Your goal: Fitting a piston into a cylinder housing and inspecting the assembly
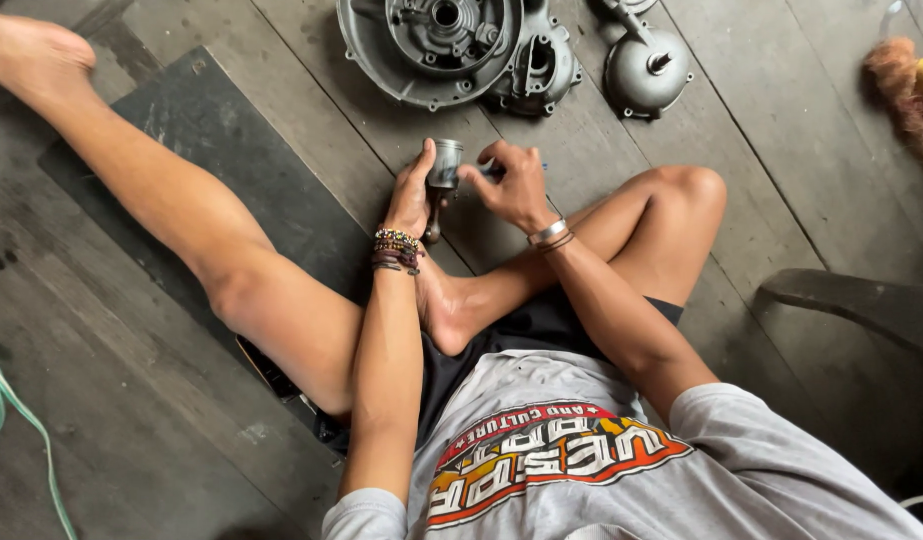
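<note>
I sit on a wooden floor with my legs out in front of me. My left hand (413, 190) grips a small grey metal piston (444, 163) with a rod hanging below it. My right hand (513, 185) is closed on a thin tool with a bluish tip, pressed against the side of the piston. Beaded bracelets circle my left wrist and a metal bangle sits on my right wrist. The tool is mostly hidden by my fingers.
A large grey engine casing (436, 45) lies on the planks just beyond my hands, with a round metal cover (646, 68) to its right. A dark mat (221, 150) lies under my left leg. A green cord (11, 410) runs at the left edge, a rag (906, 90) at the right.
</note>
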